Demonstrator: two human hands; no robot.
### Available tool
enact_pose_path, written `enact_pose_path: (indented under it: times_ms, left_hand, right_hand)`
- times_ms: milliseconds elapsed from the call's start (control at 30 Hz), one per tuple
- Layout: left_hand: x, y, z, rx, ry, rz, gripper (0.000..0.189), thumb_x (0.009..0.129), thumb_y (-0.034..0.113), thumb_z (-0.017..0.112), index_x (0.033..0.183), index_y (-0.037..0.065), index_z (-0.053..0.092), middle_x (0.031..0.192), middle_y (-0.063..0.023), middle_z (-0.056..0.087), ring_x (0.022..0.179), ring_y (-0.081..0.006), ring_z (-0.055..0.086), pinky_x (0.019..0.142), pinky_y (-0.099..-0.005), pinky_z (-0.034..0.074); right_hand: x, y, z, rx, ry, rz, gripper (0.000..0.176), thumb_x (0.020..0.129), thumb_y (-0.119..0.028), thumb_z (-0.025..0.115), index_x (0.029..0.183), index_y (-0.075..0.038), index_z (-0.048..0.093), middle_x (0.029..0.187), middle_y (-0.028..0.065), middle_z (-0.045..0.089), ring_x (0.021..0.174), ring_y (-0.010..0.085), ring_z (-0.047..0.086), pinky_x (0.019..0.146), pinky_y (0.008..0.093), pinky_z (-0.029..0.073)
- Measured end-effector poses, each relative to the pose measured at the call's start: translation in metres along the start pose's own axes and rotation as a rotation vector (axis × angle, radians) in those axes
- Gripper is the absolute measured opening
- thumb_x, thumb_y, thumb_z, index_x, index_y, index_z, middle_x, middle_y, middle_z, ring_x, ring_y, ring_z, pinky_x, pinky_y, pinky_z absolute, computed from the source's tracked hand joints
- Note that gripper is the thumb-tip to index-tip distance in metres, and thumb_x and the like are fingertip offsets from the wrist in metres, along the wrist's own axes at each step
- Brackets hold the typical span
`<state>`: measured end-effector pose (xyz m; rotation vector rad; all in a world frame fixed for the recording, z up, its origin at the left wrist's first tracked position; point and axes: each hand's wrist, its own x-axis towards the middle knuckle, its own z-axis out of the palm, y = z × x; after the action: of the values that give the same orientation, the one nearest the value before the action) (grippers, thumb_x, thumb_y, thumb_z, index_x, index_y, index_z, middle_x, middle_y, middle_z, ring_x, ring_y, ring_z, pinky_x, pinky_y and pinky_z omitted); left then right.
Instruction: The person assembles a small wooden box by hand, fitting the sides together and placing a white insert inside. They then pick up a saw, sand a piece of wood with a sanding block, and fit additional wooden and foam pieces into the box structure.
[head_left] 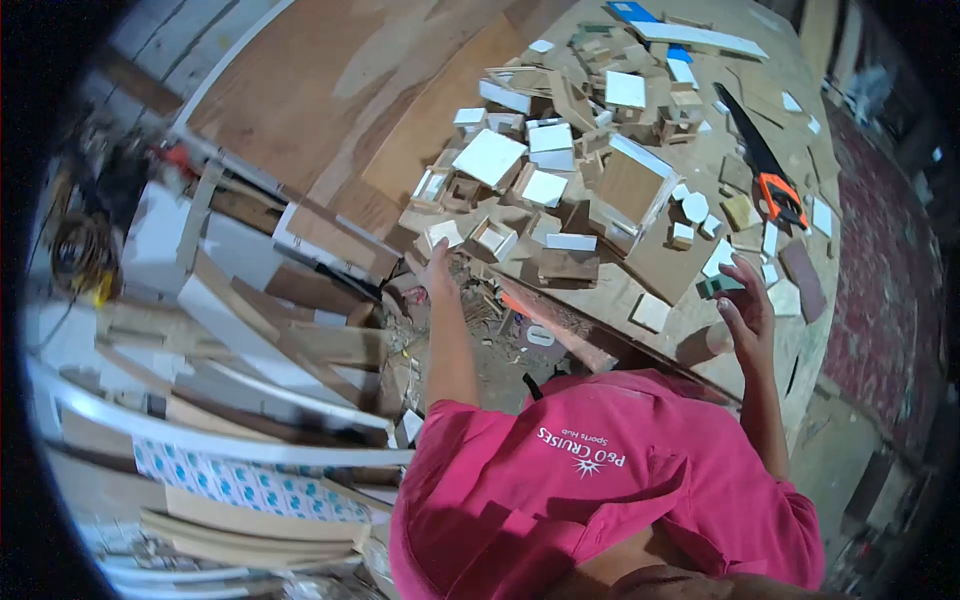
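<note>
My left hand point(437, 268) is at the table's near left corner. Its fingertips meet the near edge of a small white-topped wooden block point(443, 234), and one finger stands out to the left; I see no grip around the block. On the right, my right hand point(748, 310) is raised over the table with its fingers curved and apart, holding nothing I can see. Close to its fingertips lies a small green block point(713, 287). A pale round wooden piece point(718, 339) shows beside the wrist. Between the hands lies a heap of wooden offcuts point(540, 190), many with white faces.
A handsaw point(760, 150) with an orange handle lies on the right of the table. A brown sanding block point(802, 280) rests near the right edge. Large plywood sheets point(330, 90) are at the upper left. Curved wooden strips and boards point(250, 430) are stacked at the lower left.
</note>
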<state>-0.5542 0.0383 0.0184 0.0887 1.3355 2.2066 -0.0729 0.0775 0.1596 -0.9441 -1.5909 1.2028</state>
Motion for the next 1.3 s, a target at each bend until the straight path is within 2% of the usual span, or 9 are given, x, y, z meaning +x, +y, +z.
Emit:
enact_pose_path:
  times_ms: [267, 433, 533, 667, 833, 933, 1167, 1233, 1300]
  left_hand:
    - [0.041, -0.020, 0.038, 0.359, 0.043, 0.250, 0.100, 0.064, -0.001, 0.076, 0.142, 0.003, 0.013, 0.132, -0.0160, 0.038, 0.107, -0.0248, 0.047, 0.090, -0.0360, 0.047]
    - [0.064, -0.047, 0.023, 0.818, 0.086, 0.509, 0.106, 0.055, 0.022, 0.085, 0.139, 0.000, 0.024, 0.136, -0.0264, 0.031, 0.116, -0.0361, 0.042, 0.099, -0.0484, 0.034]
    - [0.036, -0.039, 0.030, 1.042, 0.107, 0.467, 0.108, 0.054, 0.028, 0.084, 0.139, 0.000, 0.024, 0.132, -0.0282, 0.035, 0.115, -0.0394, 0.041, 0.097, -0.0500, 0.034]
    - [0.066, -0.069, 0.001, 1.059, 0.158, 0.710, 0.110, 0.052, 0.030, 0.085, 0.139, 0.003, 0.025, 0.127, -0.0262, 0.042, 0.114, -0.0407, 0.041, 0.095, -0.0508, 0.034]
    - [0.050, -0.062, 0.008, 0.991, 0.183, 0.480, 0.107, 0.053, 0.022, 0.085, 0.139, 0.003, 0.023, 0.127, -0.0224, 0.042, 0.109, -0.0357, 0.047, 0.095, -0.0496, 0.039]
    - [0.037, -0.052, 0.015, 0.592, 0.095, 0.318, 0.100, 0.055, -0.001, 0.081, 0.137, 0.001, 0.023, 0.125, -0.0176, 0.043, 0.097, -0.0251, 0.053, 0.088, -0.0378, 0.049]
    - [0.067, -0.062, -0.022, 0.753, -0.070, 0.509, 0.104, 0.052, 0.016, 0.086, 0.133, -0.009, 0.025, 0.132, -0.0247, 0.035, 0.119, -0.0322, 0.040, 0.104, -0.0418, 0.032]
    - [0.073, -0.070, -0.032, 1.232, 0.007, 0.640, 0.108, 0.051, 0.030, 0.085, 0.132, -0.009, 0.026, 0.135, -0.0271, 0.031, 0.130, -0.0375, 0.024, 0.110, -0.0445, 0.019]
    - [0.071, -0.073, -0.037, 1.271, 0.025, 0.674, 0.104, 0.055, 0.032, 0.082, 0.133, -0.008, 0.026, 0.137, -0.0281, 0.028, 0.132, -0.0394, 0.019, 0.111, -0.0450, 0.015]
  right_hand:
    - [-0.043, -0.023, 0.026, -0.255, 0.227, 0.075, 0.053, 0.080, -0.007, 0.061, 0.130, -0.004, 0.043, 0.117, 0.0119, 0.056, 0.086, 0.0124, 0.058, 0.077, 0.0267, 0.048]
    - [-0.083, -0.029, 0.023, -0.294, 0.419, 0.186, 0.052, 0.081, -0.007, 0.061, 0.130, -0.006, 0.043, 0.116, 0.0114, 0.056, 0.083, 0.0108, 0.059, 0.075, 0.0253, 0.049]
    - [-0.099, -0.035, 0.019, -0.340, 0.471, 0.262, 0.053, 0.083, -0.013, 0.062, 0.131, -0.005, 0.041, 0.121, 0.0109, 0.053, 0.080, 0.0061, 0.053, 0.072, 0.0223, 0.044]
    - [-0.110, -0.030, 0.017, -0.373, 0.531, 0.252, 0.053, 0.083, -0.012, 0.061, 0.132, -0.005, 0.041, 0.120, 0.0110, 0.053, 0.077, 0.0057, 0.053, 0.070, 0.0218, 0.044]
    - [-0.117, -0.024, 0.018, -0.371, 0.564, 0.263, 0.055, 0.080, -0.006, 0.062, 0.131, -0.011, 0.043, 0.115, 0.0111, 0.056, 0.079, 0.0091, 0.057, 0.072, 0.0243, 0.048]
    - [-0.124, -0.014, 0.013, -0.375, 0.564, 0.239, 0.055, 0.080, -0.005, 0.061, 0.132, -0.011, 0.043, 0.115, 0.0114, 0.056, 0.080, 0.0092, 0.056, 0.071, 0.0245, 0.048]
    - [-0.132, 0.004, 0.001, -0.418, 0.484, 0.256, 0.053, 0.083, -0.005, 0.057, 0.133, -0.009, 0.041, 0.119, 0.0102, 0.055, 0.078, 0.0079, 0.054, 0.071, 0.0233, 0.045]
    - [-0.130, 0.003, 0.003, -0.420, 0.453, 0.261, 0.053, 0.083, -0.005, 0.057, 0.133, -0.009, 0.041, 0.120, 0.0099, 0.054, 0.078, 0.0079, 0.054, 0.071, 0.0236, 0.045]
    - [-0.127, 0.003, 0.004, -0.416, 0.478, 0.303, 0.052, 0.083, -0.005, 0.056, 0.133, -0.009, 0.042, 0.121, 0.0108, 0.054, 0.081, 0.0095, 0.056, 0.073, 0.0249, 0.046]
